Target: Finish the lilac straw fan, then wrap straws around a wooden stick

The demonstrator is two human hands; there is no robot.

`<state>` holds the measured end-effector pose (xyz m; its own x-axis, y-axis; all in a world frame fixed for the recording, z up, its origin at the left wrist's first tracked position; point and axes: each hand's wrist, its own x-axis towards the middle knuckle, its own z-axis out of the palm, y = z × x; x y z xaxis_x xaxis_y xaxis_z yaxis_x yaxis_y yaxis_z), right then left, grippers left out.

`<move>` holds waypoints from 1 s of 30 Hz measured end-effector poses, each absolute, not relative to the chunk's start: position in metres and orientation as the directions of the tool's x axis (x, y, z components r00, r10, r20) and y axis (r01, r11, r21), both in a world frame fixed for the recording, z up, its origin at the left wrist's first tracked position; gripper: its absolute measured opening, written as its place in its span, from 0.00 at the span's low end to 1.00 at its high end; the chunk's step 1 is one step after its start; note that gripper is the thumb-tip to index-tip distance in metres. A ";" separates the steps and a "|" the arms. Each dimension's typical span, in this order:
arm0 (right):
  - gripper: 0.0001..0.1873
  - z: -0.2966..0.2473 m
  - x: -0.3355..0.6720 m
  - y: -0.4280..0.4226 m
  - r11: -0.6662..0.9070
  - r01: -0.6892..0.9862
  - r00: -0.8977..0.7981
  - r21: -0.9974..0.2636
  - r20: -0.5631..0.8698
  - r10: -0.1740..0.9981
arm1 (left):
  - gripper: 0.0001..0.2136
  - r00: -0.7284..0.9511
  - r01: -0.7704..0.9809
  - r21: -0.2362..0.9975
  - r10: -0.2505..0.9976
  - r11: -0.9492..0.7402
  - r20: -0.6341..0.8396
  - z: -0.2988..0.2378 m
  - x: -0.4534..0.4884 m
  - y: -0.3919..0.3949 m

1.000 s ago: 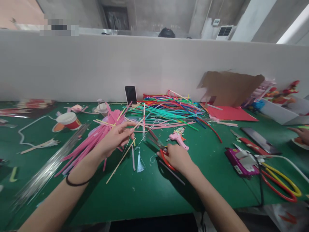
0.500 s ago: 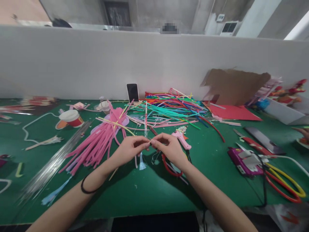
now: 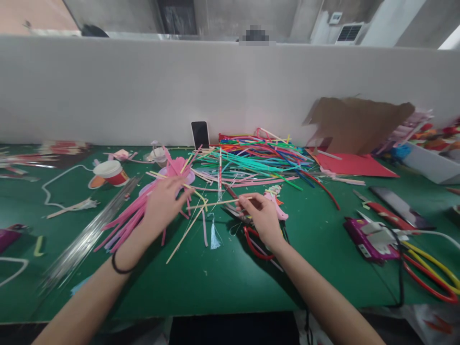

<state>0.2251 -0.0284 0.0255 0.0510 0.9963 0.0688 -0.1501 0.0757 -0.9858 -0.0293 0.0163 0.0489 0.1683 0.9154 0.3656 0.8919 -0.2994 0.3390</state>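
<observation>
Left hand [image 3: 163, 201] motion-blurred; we cannot tell whether its fingers touch the pink strips [image 3: 131, 216] beneath. Right hand [image 3: 262, 218] hides the pinched end of a pale strip [image 3: 219, 203] and the middle of the red-handled scissors [image 3: 252, 243]. Purple object [image 3: 6, 238] cut off at left edge, yellow and red loops [image 3: 436, 275] at right.

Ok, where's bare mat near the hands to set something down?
Bare green mat lies along the near edge, below the blue tassel, and between the pink glue gun and purple object. Crowded: pink strips under the left hand, coloured pile behind.
</observation>
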 end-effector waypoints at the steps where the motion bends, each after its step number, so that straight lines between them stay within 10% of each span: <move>1: 0.14 0.025 0.228 -0.027 0.091 -0.156 0.083 -0.983 0.079 0.993 | 0.29 0.073 0.955 0.235 0.914 -0.179 0.398 0.048 -0.042 0.026; 7: 0.14 0.018 0.231 -0.023 0.083 -0.235 0.148 -0.969 0.049 0.988 | 0.35 -0.017 0.982 0.191 0.994 -0.004 0.108 0.033 -0.067 0.049; 13: 0.14 0.023 0.219 -0.030 -0.069 -0.375 0.010 -0.924 -0.079 0.997 | 0.33 0.243 0.751 0.615 0.967 -0.240 0.081 0.039 -0.051 0.029; 17: 0.16 0.024 0.214 -0.034 -0.175 -0.424 -0.076 -0.889 -0.158 0.985 | 0.25 -0.081 0.967 0.254 0.967 0.018 0.241 0.054 -0.084 0.023; 20: 0.16 0.022 0.212 -0.035 -0.268 -0.439 -0.163 -0.857 -0.218 0.962 | 0.26 -0.131 0.991 0.011 0.988 0.132 -0.077 0.051 -0.113 0.026; 30: 0.14 0.017 0.210 -0.037 -0.383 -0.435 -0.294 -0.815 -0.273 0.916 | 0.22 -0.084 0.982 0.171 0.996 0.077 0.038 0.033 -0.124 0.015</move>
<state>0.2096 -0.0373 0.0171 -0.2944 0.9159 -0.2728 -0.4351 -0.3826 -0.8150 -0.1238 0.0151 0.0329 -0.0845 0.9957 0.0379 0.9822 0.0768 0.1713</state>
